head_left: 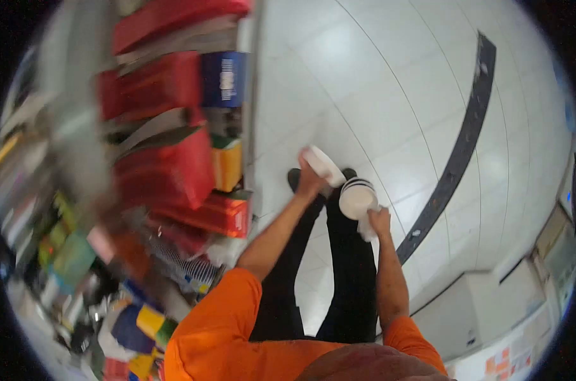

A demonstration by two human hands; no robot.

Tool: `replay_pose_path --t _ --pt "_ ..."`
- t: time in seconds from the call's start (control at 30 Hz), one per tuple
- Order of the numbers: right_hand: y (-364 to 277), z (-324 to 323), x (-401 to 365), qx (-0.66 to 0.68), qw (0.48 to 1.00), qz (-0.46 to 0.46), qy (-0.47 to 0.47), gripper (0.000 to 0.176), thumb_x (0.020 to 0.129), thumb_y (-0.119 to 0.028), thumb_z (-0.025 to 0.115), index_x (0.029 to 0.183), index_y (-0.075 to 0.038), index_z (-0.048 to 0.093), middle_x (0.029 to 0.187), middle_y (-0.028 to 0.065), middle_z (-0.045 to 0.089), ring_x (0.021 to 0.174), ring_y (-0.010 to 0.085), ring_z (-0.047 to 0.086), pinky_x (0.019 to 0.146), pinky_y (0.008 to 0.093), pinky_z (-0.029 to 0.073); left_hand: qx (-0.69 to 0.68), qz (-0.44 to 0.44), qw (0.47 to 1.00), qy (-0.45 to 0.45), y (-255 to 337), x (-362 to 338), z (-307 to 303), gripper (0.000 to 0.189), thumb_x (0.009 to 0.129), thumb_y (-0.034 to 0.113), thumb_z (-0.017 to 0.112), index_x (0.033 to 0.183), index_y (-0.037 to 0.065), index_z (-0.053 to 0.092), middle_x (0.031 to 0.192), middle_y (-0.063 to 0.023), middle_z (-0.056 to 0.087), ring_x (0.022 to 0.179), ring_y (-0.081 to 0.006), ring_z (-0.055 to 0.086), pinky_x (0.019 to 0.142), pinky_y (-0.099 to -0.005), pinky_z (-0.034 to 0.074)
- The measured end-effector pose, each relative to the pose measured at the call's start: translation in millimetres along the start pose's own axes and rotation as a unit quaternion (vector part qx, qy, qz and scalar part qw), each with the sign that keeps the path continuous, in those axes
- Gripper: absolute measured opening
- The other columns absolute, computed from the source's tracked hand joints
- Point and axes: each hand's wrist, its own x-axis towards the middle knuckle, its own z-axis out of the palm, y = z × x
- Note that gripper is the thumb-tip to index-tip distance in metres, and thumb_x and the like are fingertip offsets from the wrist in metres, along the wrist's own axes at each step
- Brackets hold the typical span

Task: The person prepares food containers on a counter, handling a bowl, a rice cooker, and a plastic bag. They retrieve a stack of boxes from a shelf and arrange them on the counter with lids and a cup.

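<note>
Above the tiled floor, my left hand (pixel 310 176) is wrapped round a round white object (pixel 325 166), seen edge-on, like a lid or shallow dish. My right hand (pixel 380 220) is closed on a crumpled whitish cloth or tissue (pixel 366 230). Right beside that cloth is a white round container (pixel 358 199) with dark stripes near its rim, between my two hands. Whether my right fingers also touch the container is unclear. Motion blurs the details of both hands.
Shelves on the left hold red boxes (pixel 164 168), a blue box (pixel 223 79) and a yellow box (pixel 227 166). A dark strip (pixel 456 159) curves across the white floor (pixel 338 76). White cabinets (pixel 453 311) stand at the lower right.
</note>
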Motion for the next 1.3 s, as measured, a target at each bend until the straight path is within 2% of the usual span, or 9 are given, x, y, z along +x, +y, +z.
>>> replay_pose_path --t 0.03,0.13,0.2,0.33,0.5,0.73,0.9,0.97,1.3 --pt "-66 -38 -38 -0.030 0.992 0.036 -0.114 0.056 0.075 -0.034 0.066 0.112 0.008 0.063 0.112 0.0334 0.062 0.106 0.0452 0.061 0.091 0.0482 0.050 0.174 0.152 0.973 0.016 40 -56 -1 0.129 0.056 0.023 0.092 0.147 0.005 0.003 0.142 -0.0156 0.034 0.133 -0.0310 0.036 0.112 -0.0431 0.031" --pt "-108 -53 -101 -0.125 0.962 -0.170 -0.172 0.049 0.076 -0.029 0.066 0.112 0.004 0.065 0.106 0.0342 0.063 0.105 0.0437 0.062 0.090 0.0474 0.050 0.062 0.272 0.959 -0.041 146 -195 -25 0.126 0.049 0.040 0.094 0.145 0.008 0.020 0.146 -0.0202 0.035 0.139 -0.0366 0.032 0.114 -0.0540 0.023" --pt "-247 -143 -209 -0.097 0.912 -0.240 -0.317 0.046 0.076 -0.029 0.069 0.105 0.007 0.067 0.099 0.0333 0.066 0.099 0.0438 0.065 0.086 0.0458 0.051 0.172 0.412 0.895 0.012 257 -274 -49 0.118 0.048 0.044 0.094 0.142 0.014 0.029 0.143 -0.0226 0.038 0.137 -0.0417 0.035 0.112 -0.0629 0.018" --pt "-368 -217 -355 -0.118 0.854 -0.384 -0.329 0.043 0.076 -0.028 0.070 0.101 0.007 0.069 0.091 0.0289 0.069 0.089 0.0399 0.069 0.080 0.0427 0.053 0.154 0.475 0.857 0.127 344 -409 -98 0.114 0.045 0.045 0.094 0.137 0.019 0.032 0.141 -0.0230 0.042 0.134 -0.0442 0.039 0.108 -0.0722 0.013" --pt "-446 -253 -490 -0.189 0.790 -0.448 -0.374 0.040 0.077 -0.026 0.070 0.100 0.007 0.069 0.089 0.0186 0.072 0.080 0.0216 0.067 0.074 0.0381 0.053 0.173 0.408 0.877 0.185 373 -538 -159 0.107 0.051 0.033 0.094 0.136 0.013 0.032 0.143 -0.0212 0.040 0.132 -0.0410 0.042 0.109 -0.0439 0.037" --pt "-505 -141 -525 -0.289 0.725 -0.491 -0.386 0.058 0.077 -0.035 0.072 0.114 0.008 0.063 0.105 0.0219 0.068 0.093 0.0261 0.067 0.078 0.0375 0.053 0.169 0.317 0.848 0.390 318 -634 -228 0.112 0.056 0.035 0.093 0.145 0.009 0.029 0.145 -0.0184 0.041 0.140 -0.0381 0.029 0.115 -0.0488 0.026" --pt "-542 -27 -518 -0.229 0.792 -0.468 -0.318 0.067 0.077 -0.036 0.072 0.119 0.014 0.057 0.107 0.0240 0.067 0.094 0.0281 0.067 0.078 0.0379 0.054 0.142 0.192 0.788 0.567 257 -660 -290 0.062 0.078 0.027 0.078 0.130 0.007 0.052 0.138 -0.0176 0.045 0.134 -0.0363 0.038 0.108 -0.0447 0.037" --pt "-575 29 -488 -0.236 0.766 -0.480 -0.356 0.090 0.073 -0.051 0.072 0.124 0.020 0.048 0.114 0.0307 0.062 0.100 0.0318 0.066 0.078 0.0375 0.055 0.205 0.155 0.770 0.584 244 -669 -323 0.062 0.078 0.028 0.078 0.130 0.005 0.052 0.139 -0.0177 0.045 0.133 -0.0358 0.038 0.109 -0.0456 0.036" --pt "-613 119 -511 -0.118 0.830 -0.451 -0.306 0.068 0.075 -0.035 0.074 0.115 0.016 0.057 0.107 0.0235 0.066 0.091 0.0289 0.068 0.073 0.0386 0.055 0.615 0.249 0.571 0.484 320 -550 -543 0.043 0.083 0.014 0.063 0.125 0.008 0.056 0.133 -0.0098 0.054 0.128 -0.0260 0.047 0.107 -0.0450 0.036"
